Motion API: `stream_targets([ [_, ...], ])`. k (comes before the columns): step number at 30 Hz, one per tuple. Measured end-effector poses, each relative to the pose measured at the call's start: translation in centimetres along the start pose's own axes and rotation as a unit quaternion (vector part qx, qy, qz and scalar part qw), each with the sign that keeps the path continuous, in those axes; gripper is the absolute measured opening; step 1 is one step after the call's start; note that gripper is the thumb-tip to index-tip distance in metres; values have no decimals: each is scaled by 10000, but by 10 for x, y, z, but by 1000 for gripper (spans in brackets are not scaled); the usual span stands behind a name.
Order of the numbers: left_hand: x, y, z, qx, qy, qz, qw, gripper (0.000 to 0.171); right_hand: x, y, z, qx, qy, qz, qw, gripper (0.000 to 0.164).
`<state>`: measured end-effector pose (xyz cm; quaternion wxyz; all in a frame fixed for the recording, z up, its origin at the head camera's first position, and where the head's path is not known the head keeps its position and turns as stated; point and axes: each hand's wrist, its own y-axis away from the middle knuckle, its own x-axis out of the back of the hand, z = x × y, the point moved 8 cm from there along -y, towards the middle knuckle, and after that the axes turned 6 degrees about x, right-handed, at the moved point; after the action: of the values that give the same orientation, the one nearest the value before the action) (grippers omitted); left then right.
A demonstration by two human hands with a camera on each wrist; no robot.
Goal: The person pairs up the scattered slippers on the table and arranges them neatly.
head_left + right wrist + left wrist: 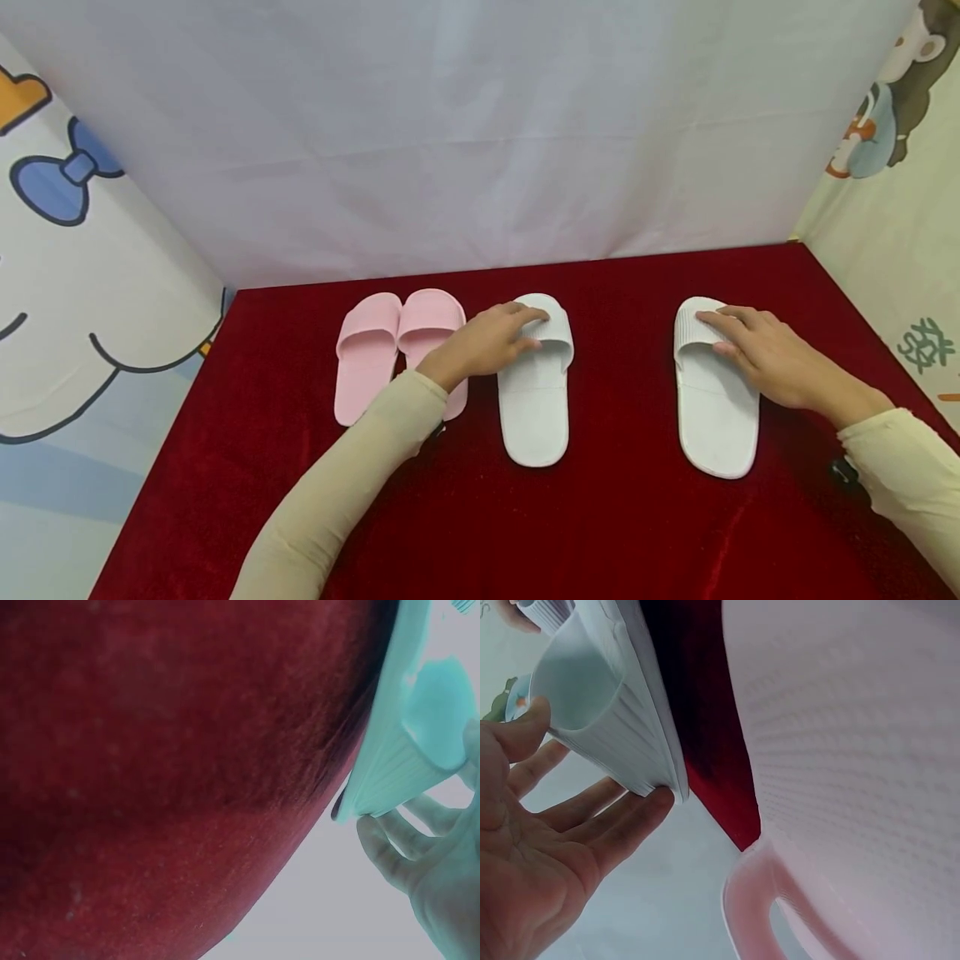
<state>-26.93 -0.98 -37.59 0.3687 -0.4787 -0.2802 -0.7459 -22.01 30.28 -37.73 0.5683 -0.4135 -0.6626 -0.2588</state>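
Observation:
Two white slippers lie sole down, toes away from me, some distance apart. My left hand [495, 337] holds the left white slipper [534, 408] at its ribbed strap. In the left wrist view the thumb is at the strap's rim, and fingertips [660, 798] are by the toe end. My right hand [776, 358] holds the right white slipper [716, 417] across its strap from the right side. Its fingertips [367, 825] are at the toe edge in the right wrist view. A pink slipper [430, 310] is partly hidden behind my left hand and sleeve.
A second pink slipper [367, 367] lies beside the first, at the left. All of them rest on a dark red cloth surface [600, 533]. A white curtain [480, 167] rises along its back edge, with printed cartoon sheets at both sides.

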Motion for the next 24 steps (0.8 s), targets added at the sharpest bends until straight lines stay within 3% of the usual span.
stream_targets([
  [10, -4, 9, 4, -117, -210, 1, 9997, 42, -1, 7, -8, 235, 78, 104, 9996, 47],
  [24, -6, 20, 5, -271, -126, 106, 9995, 41, -3, 14, -16, 343, 57, 231, 9991, 47],
])
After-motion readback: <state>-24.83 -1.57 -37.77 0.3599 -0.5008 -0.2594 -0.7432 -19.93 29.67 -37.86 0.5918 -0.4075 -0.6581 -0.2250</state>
